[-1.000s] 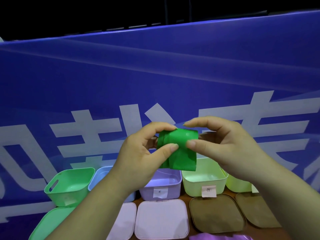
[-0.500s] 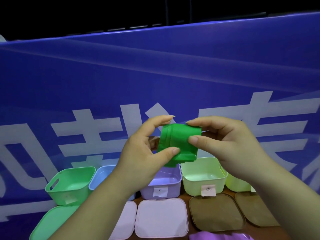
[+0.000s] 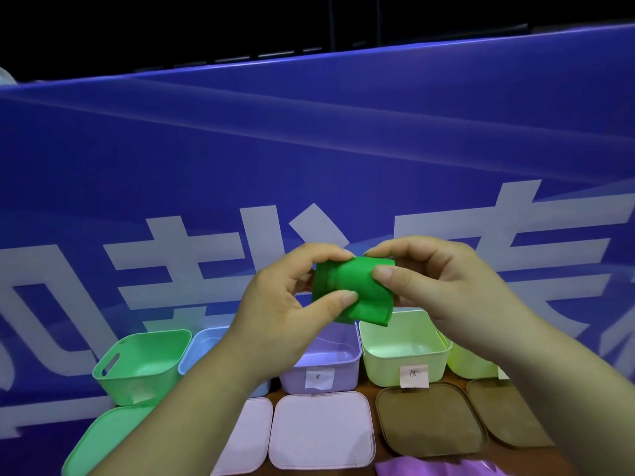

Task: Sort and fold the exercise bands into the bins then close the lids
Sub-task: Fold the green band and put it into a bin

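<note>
1. Your green band is up in the air dead centre of the view, folded into a small chunky packet above the row of bins.
2. Your left hand pinches its left side, thumb on the lower front and fingers curled over the top. Your right hand pinches the right side, thumb on the front face and index finger over the top edge. Both are closed on the band and hold nothing else.
3. I'd guess it's light, thin, rubbery stuff: soft, springy, layers wanting to pop open. The bottom edges at 6 o'clock hang loose and fan out a bit.
4. So grip across the whole stack, not one layer, with a thumb flat on the face.
5. The matching green bin sits open at 8 o'clock from the band, with its green lid lying in front. A purple band lies at 5 o'clock, at the bottom edge.
</note>
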